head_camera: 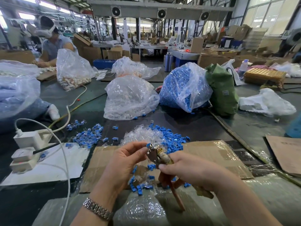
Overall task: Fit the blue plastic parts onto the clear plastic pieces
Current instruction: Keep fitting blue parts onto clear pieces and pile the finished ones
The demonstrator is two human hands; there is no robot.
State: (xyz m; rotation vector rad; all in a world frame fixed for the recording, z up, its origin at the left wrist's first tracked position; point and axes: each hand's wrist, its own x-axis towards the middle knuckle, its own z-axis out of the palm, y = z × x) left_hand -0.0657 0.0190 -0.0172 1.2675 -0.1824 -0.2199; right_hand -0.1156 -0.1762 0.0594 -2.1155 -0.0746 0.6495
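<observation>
My right hand (192,172) grips a pair of metal pliers (156,154) with orange handles, jaws pointing up and left. My left hand (125,160) pinches a small blue part (148,145) at the jaws; whether a clear piece is with it I cannot tell. A heap of clear plastic pieces (141,134) lies just beyond the hands, with loose blue parts (171,137) beside it on the right. More blue parts (138,186) lie under my hands on the cardboard sheet (211,154). Fitted blue-and-clear pieces (88,136) are spread to the left.
Big plastic bags stand behind: clear pieces (130,98), blue parts (184,87), a green bag (223,92). White power strips and cables (27,144) lie at the left. Another person (52,43) works at the far left. Cardboard (286,152) lies at the right.
</observation>
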